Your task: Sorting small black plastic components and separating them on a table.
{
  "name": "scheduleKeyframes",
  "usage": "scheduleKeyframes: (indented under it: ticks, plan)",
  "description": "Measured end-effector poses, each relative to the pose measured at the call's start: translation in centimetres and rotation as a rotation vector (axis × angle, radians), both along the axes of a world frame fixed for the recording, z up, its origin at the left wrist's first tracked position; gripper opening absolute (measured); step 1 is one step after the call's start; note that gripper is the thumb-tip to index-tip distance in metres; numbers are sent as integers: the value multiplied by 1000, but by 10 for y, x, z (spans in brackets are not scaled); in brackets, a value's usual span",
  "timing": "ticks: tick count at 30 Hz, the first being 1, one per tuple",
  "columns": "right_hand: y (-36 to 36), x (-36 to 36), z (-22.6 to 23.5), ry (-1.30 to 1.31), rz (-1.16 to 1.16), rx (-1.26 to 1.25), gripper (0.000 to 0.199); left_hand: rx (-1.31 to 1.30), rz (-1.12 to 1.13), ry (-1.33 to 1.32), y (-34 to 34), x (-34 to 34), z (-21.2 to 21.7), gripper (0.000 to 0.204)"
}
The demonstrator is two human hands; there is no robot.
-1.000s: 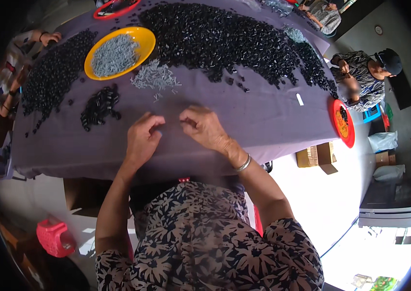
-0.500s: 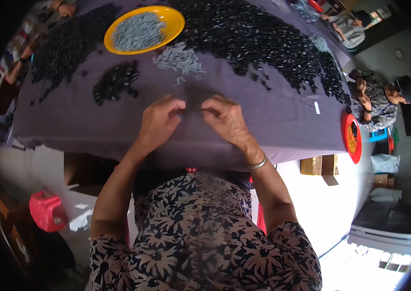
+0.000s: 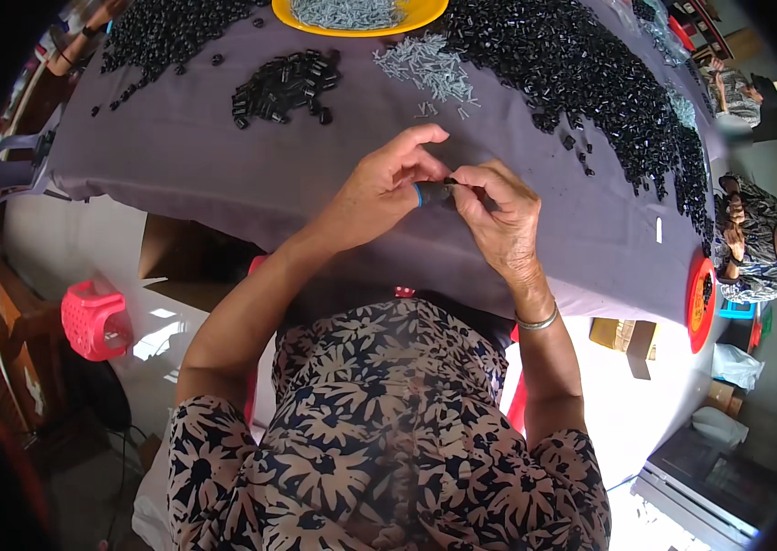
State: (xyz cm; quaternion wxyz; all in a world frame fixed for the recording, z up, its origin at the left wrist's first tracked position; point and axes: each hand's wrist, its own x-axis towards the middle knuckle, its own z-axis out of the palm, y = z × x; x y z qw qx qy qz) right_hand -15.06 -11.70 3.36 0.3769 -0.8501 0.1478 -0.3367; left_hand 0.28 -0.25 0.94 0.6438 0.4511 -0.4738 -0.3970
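Observation:
In front of my body, my left hand [image 3: 384, 186] and my right hand [image 3: 508, 216] meet above the purple tablecloth [image 3: 223, 170]. A small dark piece [image 3: 449, 183] sits between their fingertips, mostly hidden. My right thumb and index finger pinch it; my left thumb, wearing a dark cover with a blue edge, presses against it while the left index finger sticks out. Beyond my hands lie a loose pile of small grey screw-like pins [image 3: 425, 69] and, to its left, a small pile of black plastic parts [image 3: 287, 87].
A yellow dish [image 3: 361, 31] of grey pins stands at the far side. Large heaps of black parts [image 3: 581, 83] spread right and far left [image 3: 163, 37]. A red plate [image 3: 700, 303] is at the right edge. Co-workers [image 3: 746, 230] sit along the right. A pink stool [image 3: 95, 321] stands left.
My hands, apart before, have come together, with the dark piece between the fingertips. The view has shifted, so the table's contents appear higher and further right.

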Motion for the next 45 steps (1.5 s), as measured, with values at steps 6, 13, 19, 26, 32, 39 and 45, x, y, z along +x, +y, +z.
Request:
scheduleKeyframes:
  ticks: [6, 13, 19, 26, 32, 39, 45]
  plan:
    - [10, -4, 6, 18, 11, -202, 16, 224, -27, 131, 4, 6, 14, 46]
    - [18, -8, 15, 66, 64, -157, 24, 251, -115, 130, 8, 9, 15, 29]
    - [10, -9, 18, 134, 223, -24, 23, 338, -297, 173, 13, 18, 18, 21]
    - [-11, 21, 23, 133, 232, 67, 19, 401, -174, 262, 18, 25, 19, 18]
    - [-61, 70, 10, 165, 192, -287, 13, 78, 175, -36, 13, 46, 1, 29]
    - [-82, 101, 12, 347, 429, -366, 11, -8, 425, -544, 11, 43, -7, 39]
    - [-85, 102, 12, 427, 487, -449, 11, 2, 468, -871, 7, 38, -4, 36]
